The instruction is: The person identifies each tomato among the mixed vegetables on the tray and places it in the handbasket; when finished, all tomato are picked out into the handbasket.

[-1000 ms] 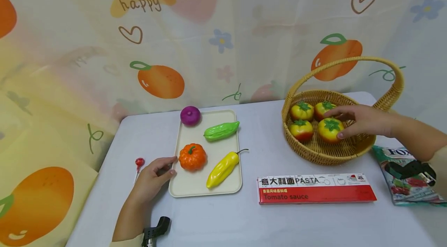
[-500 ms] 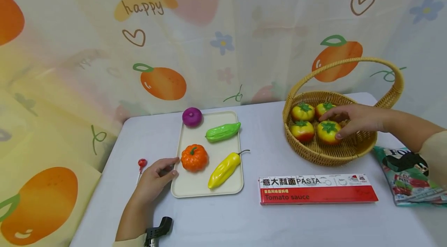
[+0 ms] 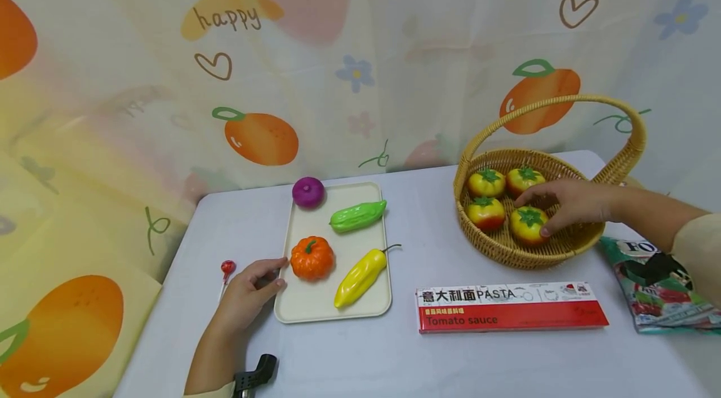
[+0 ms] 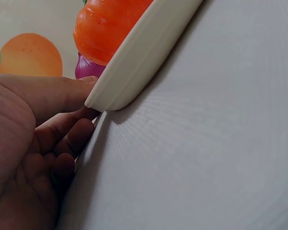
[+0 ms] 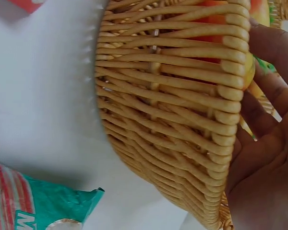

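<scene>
My right hand (image 3: pixel 580 205) reaches into a wicker basket (image 3: pixel 529 258). Its thumb and fingers curve round the front right toy tomato (image 3: pixel 528 226), yellow-red with a green leafy top. Other toy tomatoes (image 3: pixel 487 213) lie beside and behind it. In the right wrist view the basket wall (image 5: pixel 173 96) hides much of the held tomato. My left hand (image 3: pixel 243 296) touches the left rim of a cream tray (image 3: pixel 332 314) with thumb and fingertips. A toy pumpkin (image 3: pixel 312 258), yellow pepper (image 3: pixel 362 278), green ribbed gourd (image 3: pixel 358 216) and purple onion (image 3: pixel 308 192) lie on the tray.
A red and white pasta box (image 3: pixel 511 307) lies in front of the basket. A green snack bag (image 3: pixel 656 298) is at the right, partly under the right forearm. A red lollipop (image 3: pixel 228 268) lies left of the tray. The basket's tall handle (image 3: pixel 569 99) arches above it.
My right hand has lowered with the toy tomato, which now sits lower and slightly nearer the front of the basket. The left hand stays at the tray's rim. The head view has shifted slightly.
</scene>
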